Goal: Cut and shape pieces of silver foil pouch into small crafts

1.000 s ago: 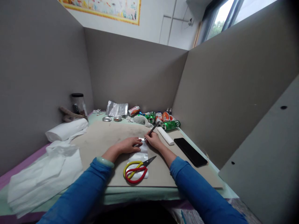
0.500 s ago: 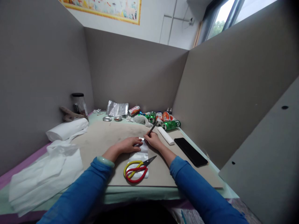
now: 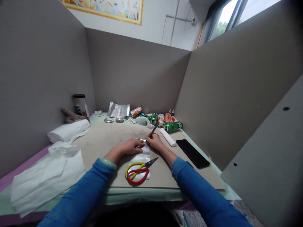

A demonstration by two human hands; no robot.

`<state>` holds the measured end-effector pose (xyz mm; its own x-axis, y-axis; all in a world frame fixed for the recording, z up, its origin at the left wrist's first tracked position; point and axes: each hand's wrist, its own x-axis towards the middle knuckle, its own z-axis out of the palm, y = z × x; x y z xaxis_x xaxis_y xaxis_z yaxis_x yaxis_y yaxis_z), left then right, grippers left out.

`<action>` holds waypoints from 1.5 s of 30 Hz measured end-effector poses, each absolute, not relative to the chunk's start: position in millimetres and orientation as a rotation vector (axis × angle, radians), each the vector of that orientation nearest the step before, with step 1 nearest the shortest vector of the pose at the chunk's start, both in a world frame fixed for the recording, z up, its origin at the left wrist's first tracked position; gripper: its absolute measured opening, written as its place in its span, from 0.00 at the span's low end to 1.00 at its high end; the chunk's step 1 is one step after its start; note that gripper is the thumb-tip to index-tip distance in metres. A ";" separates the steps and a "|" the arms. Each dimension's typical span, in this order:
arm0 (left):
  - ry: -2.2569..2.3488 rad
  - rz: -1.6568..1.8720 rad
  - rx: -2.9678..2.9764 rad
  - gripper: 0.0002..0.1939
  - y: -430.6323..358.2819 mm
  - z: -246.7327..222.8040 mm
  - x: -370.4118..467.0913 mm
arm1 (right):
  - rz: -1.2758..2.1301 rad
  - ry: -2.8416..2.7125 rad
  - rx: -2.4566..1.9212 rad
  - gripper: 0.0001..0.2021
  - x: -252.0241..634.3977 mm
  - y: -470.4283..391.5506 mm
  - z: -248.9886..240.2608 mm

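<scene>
A strip of shiny silver sheet metal (image 3: 146,155) lies on the beige board (image 3: 99,135) in front of me. My left hand (image 3: 131,146) rests flat across its left side, fingers stretched out. In my right hand (image 3: 154,141) is a dark, slim pen-like tool (image 3: 155,128), gripped with its upper end leaning away to the right. Its tip sits by the far end of the strip, hidden by my fingers. Scissors (image 3: 138,175) with one yellow and one red handle lie over the near end of the strip, blades pointing right.
Right of my hand lie a white bar (image 3: 168,137) and a black phone (image 3: 193,153). Drink cans (image 3: 173,126) crowd the back corner, near a curled silver sheet (image 3: 118,110). White tissue (image 3: 49,175), a paper roll (image 3: 68,130) and a lidded jar (image 3: 80,105) are left. Grey panels enclose three sides.
Almost nothing differs. The view has shifted very slightly; both hands, the tool and the scissors keep their places on the strip.
</scene>
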<state>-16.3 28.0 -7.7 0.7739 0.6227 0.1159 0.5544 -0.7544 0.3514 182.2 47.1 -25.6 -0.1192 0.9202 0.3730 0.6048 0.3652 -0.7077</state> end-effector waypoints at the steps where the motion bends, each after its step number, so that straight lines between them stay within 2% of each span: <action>1: 0.913 0.318 2.669 0.22 28.0 -8.1 -16.5 | 0.504 -1.830 -1.333 0.10 182.3 46.8 -25.2; 45: 0.954 0.265 2.634 0.24 30.8 -11.9 -17.6 | 0.647 -1.877 -1.186 0.07 188.3 40.6 -23.4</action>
<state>-17.6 30.8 -11.9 0.7589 0.6482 0.0624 0.5876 -0.7230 0.3633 188.3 40.6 -23.4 -0.2346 0.9036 0.3584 0.4911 0.4284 -0.7585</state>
